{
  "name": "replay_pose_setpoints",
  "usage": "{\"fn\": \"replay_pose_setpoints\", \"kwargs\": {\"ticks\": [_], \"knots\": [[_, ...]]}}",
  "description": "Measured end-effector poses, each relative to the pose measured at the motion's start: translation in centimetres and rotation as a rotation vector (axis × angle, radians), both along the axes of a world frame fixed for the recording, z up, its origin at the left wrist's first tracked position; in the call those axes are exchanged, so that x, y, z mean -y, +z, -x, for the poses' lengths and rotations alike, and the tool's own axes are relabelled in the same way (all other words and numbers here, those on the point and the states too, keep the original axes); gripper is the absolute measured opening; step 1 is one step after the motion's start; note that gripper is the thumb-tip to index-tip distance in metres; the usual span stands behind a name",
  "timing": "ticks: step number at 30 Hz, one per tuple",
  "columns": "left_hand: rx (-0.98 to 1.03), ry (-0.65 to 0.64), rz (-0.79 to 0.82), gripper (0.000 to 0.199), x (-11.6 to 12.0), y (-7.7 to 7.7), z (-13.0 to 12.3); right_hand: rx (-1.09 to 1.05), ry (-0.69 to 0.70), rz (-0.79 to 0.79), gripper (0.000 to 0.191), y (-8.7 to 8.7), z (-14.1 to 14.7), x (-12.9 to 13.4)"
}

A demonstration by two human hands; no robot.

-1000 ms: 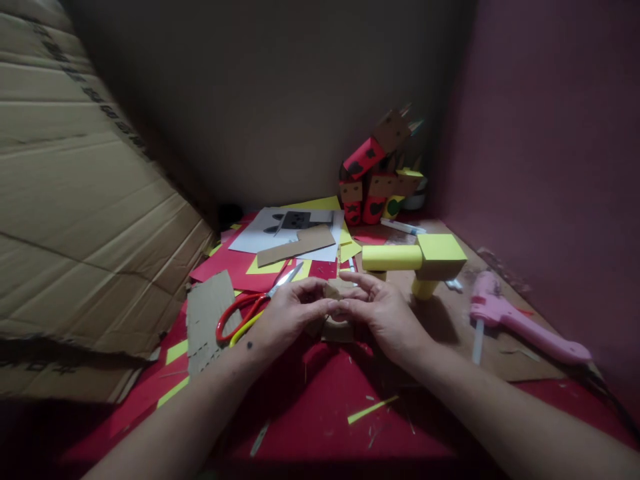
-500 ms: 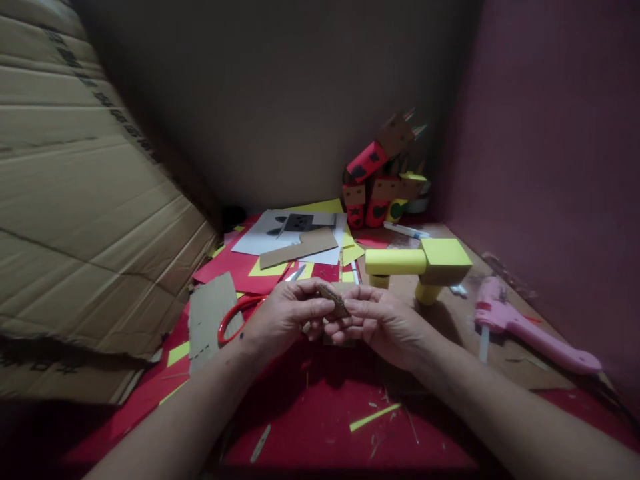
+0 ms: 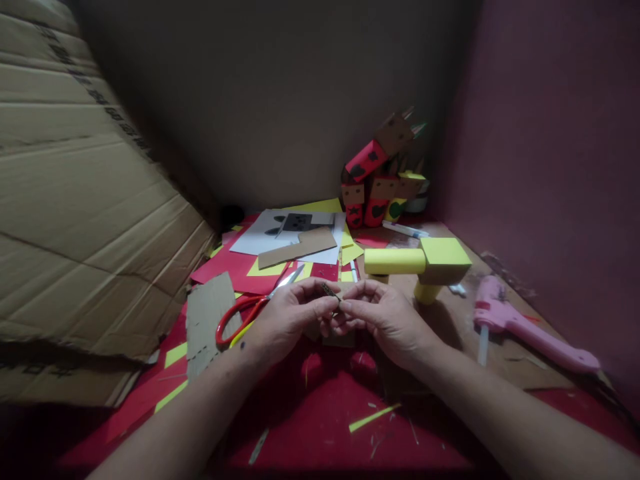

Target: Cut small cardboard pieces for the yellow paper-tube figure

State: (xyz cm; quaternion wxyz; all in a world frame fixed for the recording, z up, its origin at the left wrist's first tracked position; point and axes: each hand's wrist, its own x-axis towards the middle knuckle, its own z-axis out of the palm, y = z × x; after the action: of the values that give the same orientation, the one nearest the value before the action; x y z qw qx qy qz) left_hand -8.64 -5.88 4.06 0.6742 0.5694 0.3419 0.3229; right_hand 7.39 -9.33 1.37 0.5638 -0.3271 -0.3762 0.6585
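Observation:
Between the fingertips of both hands is a small piece of cardboard [image 3: 330, 292], its corrugated edge showing and most of it covered by fingers. My left hand [image 3: 295, 313] pinches it from the left, and my right hand [image 3: 383, 317] grips it from the right. Red-handled scissors [image 3: 235, 320] lie beside my left hand, blades pointing away, partly over a flat cardboard sheet [image 3: 210, 313]. Beyond my right hand stands a yellow paper and cardboard figure [image 3: 420, 261], made of a tube and a box-shaped head.
A pink glue gun [image 3: 530, 327] lies at the right. Several red and yellow cardboard figures [image 3: 377, 180] are stacked at the back. White printed paper [image 3: 273, 233] and a cardboard strip [image 3: 300, 248] lie behind my hands. A large cardboard sheet [image 3: 90, 200] leans at the left.
The cardboard piece has turned between my fingers, so less of its face shows. My hands have drawn slightly closer together; more of the scissors' blades is visible.

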Motion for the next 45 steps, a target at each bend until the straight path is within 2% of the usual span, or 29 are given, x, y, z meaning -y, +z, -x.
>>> {"fn": "replay_pose_setpoints", "kwargs": {"ticks": [9, 14, 21, 25, 30, 40, 45], "knots": [[0.033, 0.008, 0.019, 0.017, 0.1, -0.2, -0.1, 0.182, -0.139, -0.069, 0.025, 0.7, 0.7, 0.6], [0.09, -0.008, 0.053, 0.016, -0.1, 0.4, 0.0, 0.199, -0.095, -0.163, 0.022, 0.5, 0.5, 0.7], [0.137, -0.153, 0.178, 0.014, -1.4, 0.4, 0.8, 0.427, -0.11, -0.349, 0.011, -0.5, 0.0, 0.8], [0.146, -0.231, 0.206, 0.014, -1.8, 0.0, 1.1, 0.463, -0.095, -0.414, 0.008, -0.5, -0.1, 0.9], [0.154, -0.255, 0.194, 0.011, -1.9, -0.2, 1.1, 0.497, -0.137, -0.482, 0.007, 0.1, -0.1, 1.1], [0.141, -0.238, 0.16, 0.013, -1.7, -0.2, 1.0, 0.511, -0.208, -0.534, 0.01, 0.1, -0.1, 1.1], [0.126, -0.224, 0.175, 0.012, -1.6, 0.0, 0.7, 0.471, -0.17, -0.45, 0.008, 0.5, -0.1, 1.1]]}}
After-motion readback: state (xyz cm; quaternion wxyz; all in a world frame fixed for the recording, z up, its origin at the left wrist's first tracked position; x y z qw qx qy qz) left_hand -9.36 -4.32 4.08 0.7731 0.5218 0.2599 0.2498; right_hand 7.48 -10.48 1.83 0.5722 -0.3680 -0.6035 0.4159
